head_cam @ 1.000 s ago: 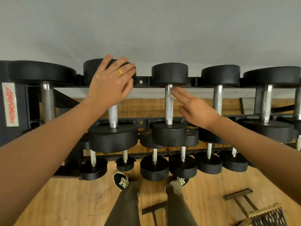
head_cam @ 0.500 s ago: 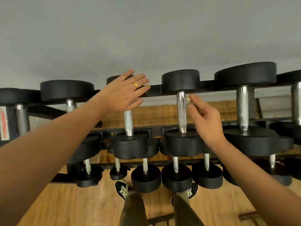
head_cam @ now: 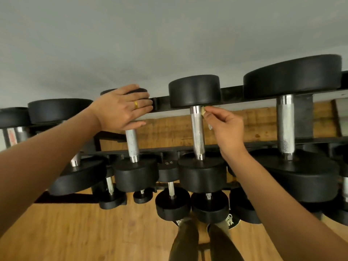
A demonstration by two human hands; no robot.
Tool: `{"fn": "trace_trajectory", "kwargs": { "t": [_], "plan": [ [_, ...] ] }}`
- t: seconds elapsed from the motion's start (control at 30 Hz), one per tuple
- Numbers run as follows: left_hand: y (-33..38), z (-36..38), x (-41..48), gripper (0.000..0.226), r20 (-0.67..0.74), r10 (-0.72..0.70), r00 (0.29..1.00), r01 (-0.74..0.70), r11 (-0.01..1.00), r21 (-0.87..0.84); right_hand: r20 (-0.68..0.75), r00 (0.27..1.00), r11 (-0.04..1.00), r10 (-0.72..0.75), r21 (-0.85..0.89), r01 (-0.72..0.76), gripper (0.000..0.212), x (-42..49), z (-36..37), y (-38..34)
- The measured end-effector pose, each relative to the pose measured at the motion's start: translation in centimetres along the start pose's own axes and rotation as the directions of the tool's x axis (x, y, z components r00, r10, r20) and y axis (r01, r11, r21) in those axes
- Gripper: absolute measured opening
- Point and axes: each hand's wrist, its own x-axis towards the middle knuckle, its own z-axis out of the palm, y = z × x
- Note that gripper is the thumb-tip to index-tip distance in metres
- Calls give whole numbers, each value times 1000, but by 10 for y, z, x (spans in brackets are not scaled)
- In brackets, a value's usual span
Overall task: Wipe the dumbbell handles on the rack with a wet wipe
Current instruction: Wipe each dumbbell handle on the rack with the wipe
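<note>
At centre frame, the right hand pinches a wipe against the top of a handle on the rack; the left hand lies flat, fingers straight, on a weight.

Faint digits (too blurred to read) on one dumbbell head

Knurled metal handle beside right hand fingertips; matt black head under left hand fingers; glossy gold ring on one.
</note>
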Motion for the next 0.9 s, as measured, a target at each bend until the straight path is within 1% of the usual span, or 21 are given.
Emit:
{"fn": "trace_trajectory", "kwargs": {
  "t": [0.13, 0.23, 0.4, 0.5, 0.6, 0.7, 0.8, 0.9],
  "plan": [
    [-3, 5, -2, 50, -36, -5, 999, 5, 1000, 10, -16, 999, 992, 36, 119, -34, 17, 8, 5, 6],
    [-3, 6, -1, 50, -37, -2, 999, 2, 1000, 9, -50, 998, 989, 45, 146, -38, 16, 10, 10, 8],
    [-3, 6, -3, 51, -33, -2, 999, 2, 1000, 2, -182, 976, 970, 118, 232, -74, 15, 5, 22, 6],
    [-3, 7, -3, 51, -43, -3, 999, 4, 1000, 16, -208, 973, 977, 103, 207, -59, 16, 0, 25, 6],
    [-6, 8, -3, 50, -67, 11, 998, -8, 999, 33, -203, 979, 987, 27, 158, 6, 16, -5, 27, 7],
    [-6, 10, -3, 51, -72, 15, 997, -13, 1000, 25, -204, 979, 988, -19, 147, 50, 17, -6, 30, 8],
    [-7, 12, -4, 51, -92, 22, 995, -19, 999, 28, -180, 983, 991, -42, 116, 64, 16, -3, 27, 9],
    [-6, 12, -3, 51, -107, 20, 994, -17, 999, 27, -125, 990, 994, -61, 82, 71, 16, 0, 21, 10]
  ]
}}
